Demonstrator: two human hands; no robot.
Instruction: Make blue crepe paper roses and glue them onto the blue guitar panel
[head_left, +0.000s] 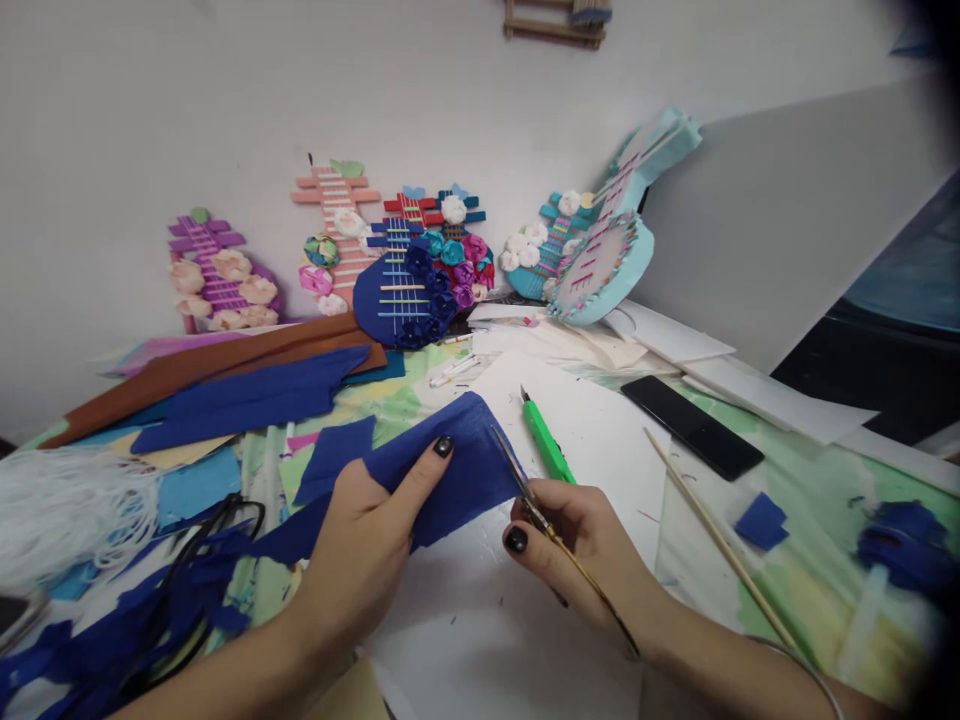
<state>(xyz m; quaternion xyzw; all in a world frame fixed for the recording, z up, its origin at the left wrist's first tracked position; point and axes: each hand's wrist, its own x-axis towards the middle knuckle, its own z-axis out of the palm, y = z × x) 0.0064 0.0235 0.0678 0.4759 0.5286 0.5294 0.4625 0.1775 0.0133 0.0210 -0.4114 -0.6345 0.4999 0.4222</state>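
Between thumb and fingers, my left hand (379,520) grips a sheet of dark blue crepe paper (465,465), its free end angled up to the right. My right hand (581,540) is closed around a pair of scissors (544,522) with gold-coloured handles. The scissor blades lie along the right edge of the blue paper. Whether they are fully closed is hard to make out. Just behind my right hand, a green utility knife (546,440) rests on white sheets (615,450).
Several decorated paper guitars (401,285) lean against the wall. A black phone (691,427), a wooden stick (720,535) and a blue scrap (762,522) lie to the right. White string (67,510) and blue strips (142,620) are heaped at left, beside folded blue paper (255,400).
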